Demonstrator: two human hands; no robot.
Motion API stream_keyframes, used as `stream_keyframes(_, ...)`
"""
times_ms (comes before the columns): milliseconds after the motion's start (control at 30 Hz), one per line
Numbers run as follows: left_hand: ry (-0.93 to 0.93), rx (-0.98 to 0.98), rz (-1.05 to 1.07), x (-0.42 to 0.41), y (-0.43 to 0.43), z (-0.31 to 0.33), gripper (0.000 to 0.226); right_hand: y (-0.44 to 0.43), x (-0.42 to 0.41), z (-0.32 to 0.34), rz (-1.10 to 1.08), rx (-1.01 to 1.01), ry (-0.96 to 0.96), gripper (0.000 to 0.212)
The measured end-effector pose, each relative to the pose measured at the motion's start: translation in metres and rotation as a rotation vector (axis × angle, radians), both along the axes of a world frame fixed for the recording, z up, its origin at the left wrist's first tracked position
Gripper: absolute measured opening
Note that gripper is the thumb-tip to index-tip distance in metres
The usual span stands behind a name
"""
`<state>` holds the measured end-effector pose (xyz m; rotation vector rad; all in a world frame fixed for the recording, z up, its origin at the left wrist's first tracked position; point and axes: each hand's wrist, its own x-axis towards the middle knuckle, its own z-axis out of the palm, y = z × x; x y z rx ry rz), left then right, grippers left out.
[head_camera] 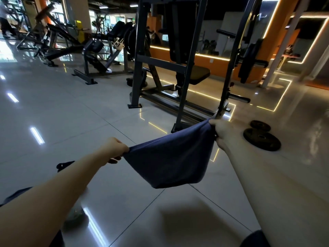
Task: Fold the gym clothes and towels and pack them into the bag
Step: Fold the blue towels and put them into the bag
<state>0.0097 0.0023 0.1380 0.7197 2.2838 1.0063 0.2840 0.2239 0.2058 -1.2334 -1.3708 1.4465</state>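
A dark blue cloth (170, 157) hangs in the air above the tiled floor, stretched between both hands and sagging in the middle. My left hand (115, 148) pinches its left corner. My right hand (222, 134) grips its right corner, held a little higher and farther away. Whether the cloth is a towel or a garment, I cannot tell. No bag can be made out with certainty; a small dark object (65, 165) lies on the floor behind my left forearm.
A grey steel rack with a padded seat (178, 68) stands just ahead. Two black weight plates (261, 139) lie on the floor to the right. More gym machines (92, 50) fill the back left. A person (5, 16) stands far left.
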Motion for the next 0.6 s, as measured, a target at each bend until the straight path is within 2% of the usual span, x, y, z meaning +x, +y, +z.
stream_keyframes(67, -0.024, -0.029, -0.022, -0.007, -0.002, 0.006, 0.013, 0.000, -0.002, -0.005, -0.030, -0.013, -0.070, 0.027)
stream_keyframes(133, -0.040, -0.064, -0.055, -0.013, -0.004, 0.010, 0.013, -0.001, -0.005, -0.007, -0.020, 0.020, -0.106, 0.015)
stream_keyframes(200, -0.071, -0.078, -0.087, -0.020, -0.008, 0.014, 0.013, -0.004, -0.006, -0.009, 0.024, 0.075, -0.089, 0.005)
stream_keyframes(300, -0.138, -0.146, -0.193, -0.030, -0.017, 0.015, 0.014, -0.003, -0.002, -0.012, 0.094, 0.130, -0.056, 0.010)
stream_keyframes(433, -0.204, -0.278, -0.326, -0.041, -0.025, 0.006, 0.015, -0.003, 0.001, -0.008, 0.224, 0.088, 0.068, 0.009)
stream_keyframes(600, -0.233, -0.329, -0.358, -0.047, -0.032, 0.011, 0.012, -0.010, -0.010, -0.009, 0.188, 0.337, -0.117, 0.009)
